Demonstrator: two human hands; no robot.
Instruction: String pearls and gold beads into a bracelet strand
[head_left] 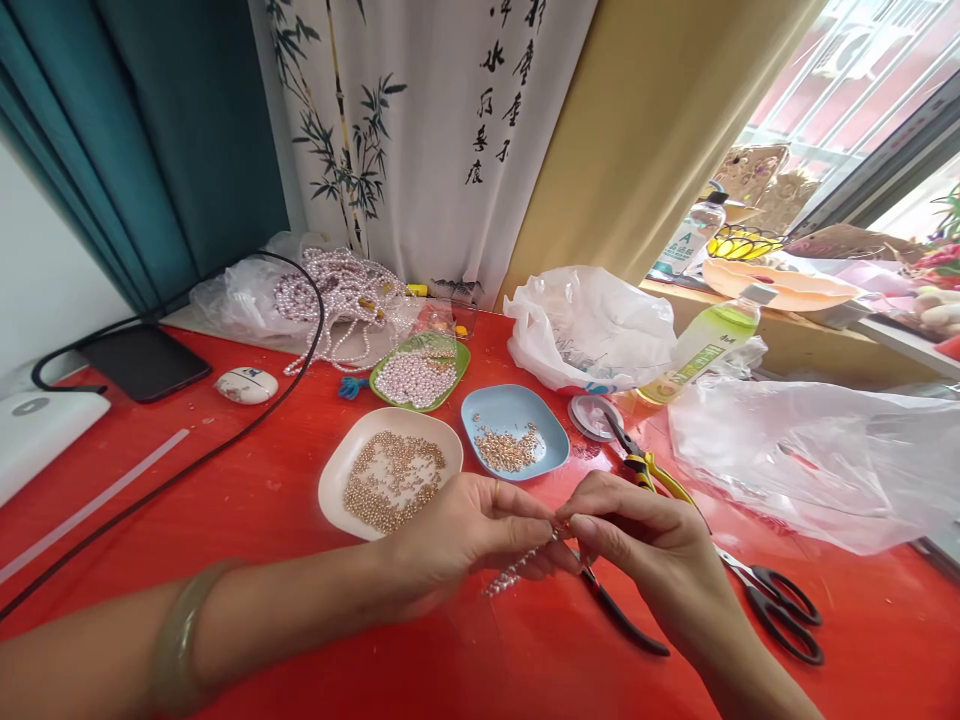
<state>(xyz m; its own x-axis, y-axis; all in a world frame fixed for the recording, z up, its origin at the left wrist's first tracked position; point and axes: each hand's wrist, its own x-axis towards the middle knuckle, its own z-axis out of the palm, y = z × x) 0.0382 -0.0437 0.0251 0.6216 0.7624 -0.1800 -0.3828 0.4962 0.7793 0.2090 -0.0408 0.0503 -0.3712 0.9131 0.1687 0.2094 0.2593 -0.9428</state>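
My left hand (465, 530) and my right hand (637, 535) meet fingertip to fingertip over the red table (247, 490). Both pinch a short strand of small beads (517, 570) that hangs down between them. Just behind the left hand stands a beige dish of gold beads (390, 470). A blue dish of small gold findings (514, 432) and a green dish of pale pearls (418, 372) lie further back. A jade-coloured bangle (180, 640) circles my left wrist.
Yellow-handled pliers (649, 470), red-handled pliers (622, 618) and black scissors (780, 600) lie by the right hand. Pearl strands (337, 295) on plastic sit at the back, with white bags (592, 325), clear plastic (810, 455), a green bottle (705, 345), a phone (146, 360) and a black cable (247, 425).
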